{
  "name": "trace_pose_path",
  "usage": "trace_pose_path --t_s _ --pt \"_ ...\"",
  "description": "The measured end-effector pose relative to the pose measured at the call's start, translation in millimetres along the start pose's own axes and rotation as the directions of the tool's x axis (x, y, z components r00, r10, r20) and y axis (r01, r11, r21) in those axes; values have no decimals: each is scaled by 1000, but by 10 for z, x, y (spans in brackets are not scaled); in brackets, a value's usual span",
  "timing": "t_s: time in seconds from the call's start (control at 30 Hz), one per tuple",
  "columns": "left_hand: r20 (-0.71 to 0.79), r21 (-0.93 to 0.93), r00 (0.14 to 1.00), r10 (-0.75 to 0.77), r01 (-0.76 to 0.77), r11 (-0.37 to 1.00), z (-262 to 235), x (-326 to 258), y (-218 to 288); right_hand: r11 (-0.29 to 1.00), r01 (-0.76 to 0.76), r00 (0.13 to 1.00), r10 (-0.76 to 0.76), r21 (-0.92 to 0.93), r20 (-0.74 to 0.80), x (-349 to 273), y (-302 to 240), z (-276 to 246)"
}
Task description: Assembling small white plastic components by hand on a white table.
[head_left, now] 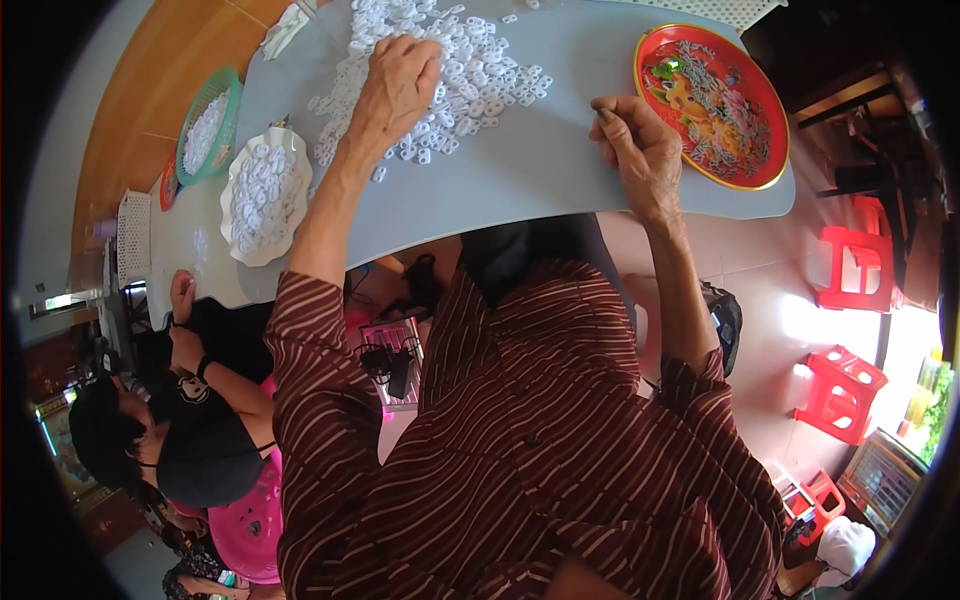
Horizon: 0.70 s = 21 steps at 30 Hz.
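Observation:
A heap of small white plastic pieces with holes [475,85] is spread over the grey table. My left hand [398,88] rests at this heap with its fingers curled in, and whatever is in them is hidden. Just left of the red tray [641,62], my right hand [640,150] is held above the table with thumb and fingers pinched together. Anything in that pinch is too small to make out. Many thin grey metal pieces [735,150] lie scattered in the tray, over its printed flowers.
Left of my arm stand a white scalloped dish [233,225] and a green basket [232,115], both holding white pieces. A crumpled white cloth [288,30] lies at the far left. Another person [205,440] sits at the left. Red stools [845,395] stand on the floor at right.

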<state>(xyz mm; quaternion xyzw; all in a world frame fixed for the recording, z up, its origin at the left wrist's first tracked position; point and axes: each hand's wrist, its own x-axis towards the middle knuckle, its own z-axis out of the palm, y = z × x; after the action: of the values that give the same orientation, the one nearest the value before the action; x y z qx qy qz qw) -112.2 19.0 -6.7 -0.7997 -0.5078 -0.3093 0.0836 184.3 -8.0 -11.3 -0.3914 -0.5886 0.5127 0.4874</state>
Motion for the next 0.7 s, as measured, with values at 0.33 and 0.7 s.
trace_pose_path --t_s 0.33,0.7 --pt "-335 -862 931 -146 -240 446 -1129 -140 1737 990 -43 998 36 -134 -57 40 102 -131" --pt "-681 -626 732 -16 -593 -507 -1482 -113 2097 993 -3 1000 2 -119 -8 40 4 0"
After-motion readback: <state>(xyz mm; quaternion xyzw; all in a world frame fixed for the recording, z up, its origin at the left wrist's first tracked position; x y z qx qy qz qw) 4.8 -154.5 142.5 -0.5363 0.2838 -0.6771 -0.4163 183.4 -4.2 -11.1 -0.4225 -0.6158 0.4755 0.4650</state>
